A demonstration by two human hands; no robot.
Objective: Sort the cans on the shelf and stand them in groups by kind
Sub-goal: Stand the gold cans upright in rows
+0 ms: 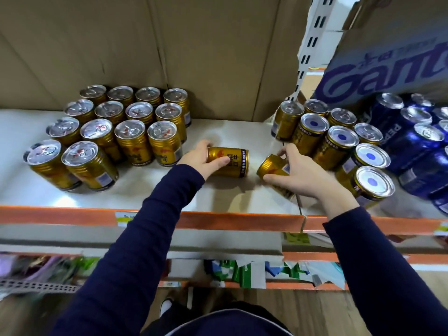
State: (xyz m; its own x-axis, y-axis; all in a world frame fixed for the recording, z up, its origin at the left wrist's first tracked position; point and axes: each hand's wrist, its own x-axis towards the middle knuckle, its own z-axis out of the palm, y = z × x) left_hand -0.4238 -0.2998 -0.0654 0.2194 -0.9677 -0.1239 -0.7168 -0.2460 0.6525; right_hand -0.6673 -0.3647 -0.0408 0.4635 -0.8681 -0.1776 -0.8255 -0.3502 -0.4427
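While left hand (197, 155) holds sideways can (229, 162), right hand (299, 174) tilted can (271, 165), white shelf (145, 187), cardboard backing (97, 44).

The cardboard box (388, 66) reads "Gant"; a blue can (394, 134) "PEPS", inverted; a gold can (230, 162) Chinese characters.

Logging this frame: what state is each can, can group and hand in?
Left hand: grips a gold can lying sideways.
Right hand: grips a second gold can, tilted over.
Left gold group: standing, pull tabs up.
Right gold group: standing, some blue-dotted ends up.
Blue cans: standing, far right.
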